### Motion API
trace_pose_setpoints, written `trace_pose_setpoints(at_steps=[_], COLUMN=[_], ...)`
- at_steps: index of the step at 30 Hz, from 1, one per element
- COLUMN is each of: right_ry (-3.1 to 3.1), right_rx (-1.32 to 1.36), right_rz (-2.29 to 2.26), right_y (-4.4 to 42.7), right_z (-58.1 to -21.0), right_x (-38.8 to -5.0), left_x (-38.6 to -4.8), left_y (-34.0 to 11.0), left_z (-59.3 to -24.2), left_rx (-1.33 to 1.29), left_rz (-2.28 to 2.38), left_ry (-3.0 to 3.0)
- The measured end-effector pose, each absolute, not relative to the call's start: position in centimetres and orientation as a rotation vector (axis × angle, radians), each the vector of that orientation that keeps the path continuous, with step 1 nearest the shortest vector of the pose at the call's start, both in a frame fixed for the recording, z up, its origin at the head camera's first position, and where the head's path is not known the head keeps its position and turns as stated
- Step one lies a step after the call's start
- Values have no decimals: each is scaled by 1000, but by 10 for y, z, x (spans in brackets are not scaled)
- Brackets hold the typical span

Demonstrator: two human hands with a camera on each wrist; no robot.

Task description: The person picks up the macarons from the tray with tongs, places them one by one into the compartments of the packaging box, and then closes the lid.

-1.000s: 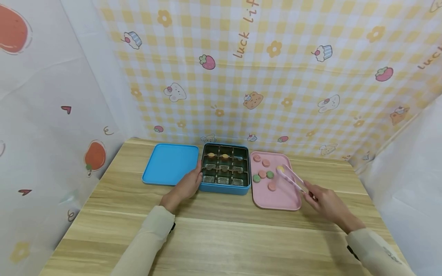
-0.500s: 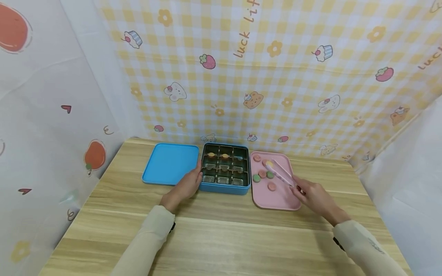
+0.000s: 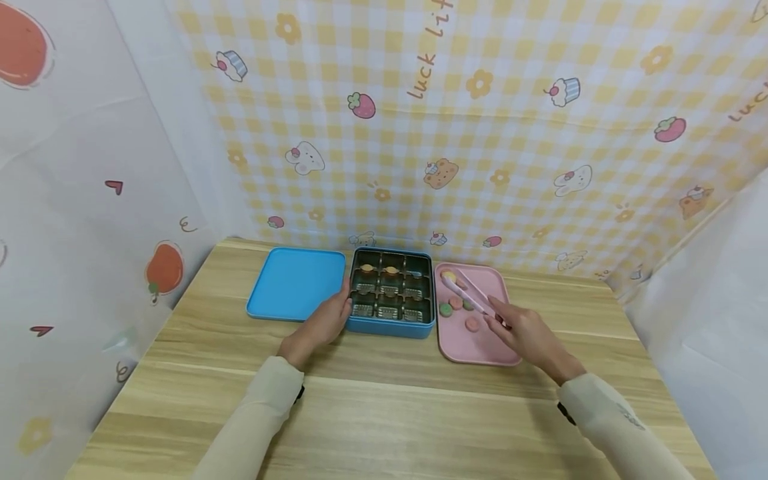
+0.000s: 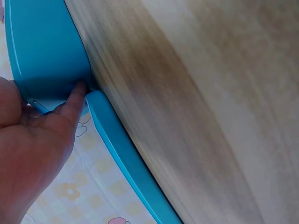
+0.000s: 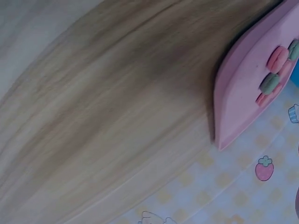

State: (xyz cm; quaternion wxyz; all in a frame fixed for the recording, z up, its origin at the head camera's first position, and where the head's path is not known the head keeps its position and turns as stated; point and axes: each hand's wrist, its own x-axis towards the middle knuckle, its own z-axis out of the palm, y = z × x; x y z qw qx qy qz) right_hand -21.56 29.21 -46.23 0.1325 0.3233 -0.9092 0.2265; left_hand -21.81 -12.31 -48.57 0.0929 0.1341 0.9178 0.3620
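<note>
My left hand rests against the left side of a blue tin box, near its front corner. In the left wrist view a straight finger touches the box wall low down. The box has a divided insert, with a yellow macaron and another yellow piece in the back row. My right hand holds pale pink tongs over the pink tray. Between the tongs' tips is a yellow macaron, at the tray's back left. The right wrist view does not show the tongs.
A flat blue lid lies left of the box. On the tray are a green macaron, a pink macaron and others, some partly behind the tongs. The patterned backdrop rises behind the wooden table.
My right hand has moved left across the tray, taking the tongs and the yellow macaron towards the box. My left hand has stayed against the box.
</note>
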Motion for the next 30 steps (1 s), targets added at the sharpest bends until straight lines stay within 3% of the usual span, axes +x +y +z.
trace_pose_setpoints(at_steps=[20,30], right_ry=[-2707,-2805], right_rx=[926,775], right_rz=[704,650], right_y=[244,228], right_z=[-455,-455], right_x=[-231,-234], left_x=[-217,-217], left_y=[-123,-122], left_z=[-484,-483], left_rx=[385,394], left_rz=[1082,1093], left_ry=[2742,2735])
